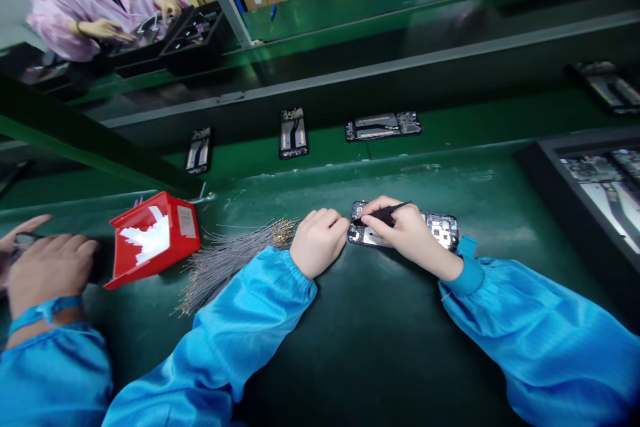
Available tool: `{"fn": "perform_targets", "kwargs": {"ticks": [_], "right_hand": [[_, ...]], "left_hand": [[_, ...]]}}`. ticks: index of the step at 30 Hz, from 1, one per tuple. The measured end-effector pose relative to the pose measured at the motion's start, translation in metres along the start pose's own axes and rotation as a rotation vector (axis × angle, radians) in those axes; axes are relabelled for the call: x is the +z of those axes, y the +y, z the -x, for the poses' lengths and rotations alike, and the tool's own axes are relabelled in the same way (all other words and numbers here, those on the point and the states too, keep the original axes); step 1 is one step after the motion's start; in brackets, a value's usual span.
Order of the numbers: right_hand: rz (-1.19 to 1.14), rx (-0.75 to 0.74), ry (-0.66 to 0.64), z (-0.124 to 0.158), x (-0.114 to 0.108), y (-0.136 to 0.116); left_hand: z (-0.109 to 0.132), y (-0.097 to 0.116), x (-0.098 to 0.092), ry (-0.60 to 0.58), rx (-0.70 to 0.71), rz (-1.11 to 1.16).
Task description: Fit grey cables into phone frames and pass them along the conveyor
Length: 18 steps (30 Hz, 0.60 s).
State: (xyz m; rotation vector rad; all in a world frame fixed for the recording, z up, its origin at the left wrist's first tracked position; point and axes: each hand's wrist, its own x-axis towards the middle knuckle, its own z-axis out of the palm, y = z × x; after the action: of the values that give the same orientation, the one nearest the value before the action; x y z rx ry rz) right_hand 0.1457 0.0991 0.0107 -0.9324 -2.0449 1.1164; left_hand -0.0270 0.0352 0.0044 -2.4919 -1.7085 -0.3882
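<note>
The open black phone chassis with its bare circuit boards and metal shields lies flat on the dark green surface, directly in front of the person and lengthwise left to right. The right hand rests on top of it, fingers pinched closed around slim black tweezers whose tips point left, down at the chassis's left end. The left hand is curled in a loose fist, knuckles touching that same left edge and bracing it.

To do this placement well, I judge the tweezer tips should stay low and nearly flat, the right wrist anchored on the chassis so only the fingers move, and the left fist kept pressed so the chassis cannot slide.

Just left lies a fan of thin grey wires with gold tips, then a tipped red plastic bin. Another worker's hand rests at far left.
</note>
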Motion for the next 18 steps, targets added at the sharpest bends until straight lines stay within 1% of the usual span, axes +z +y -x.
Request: {"fn": "perform_targets", "kwargs": {"ticks": [13,16,18], "right_hand": [[0.0,0.012,0.012,0.0002,0.0003,0.0002],[0.018,-0.002,0.007,0.0003,0.0007,-0.0002],[0.035,-0.039,-0.001,0.0012,0.0007,-0.0014]], "left_hand": [[-0.0001,-0.0003,0.0,-0.005,-0.009,0.028],[-0.0005,-0.0003,0.0,-0.008,-0.008,0.028],[-0.0007,-0.0003,-0.0004,-0.012,-0.007,0.027]]}}
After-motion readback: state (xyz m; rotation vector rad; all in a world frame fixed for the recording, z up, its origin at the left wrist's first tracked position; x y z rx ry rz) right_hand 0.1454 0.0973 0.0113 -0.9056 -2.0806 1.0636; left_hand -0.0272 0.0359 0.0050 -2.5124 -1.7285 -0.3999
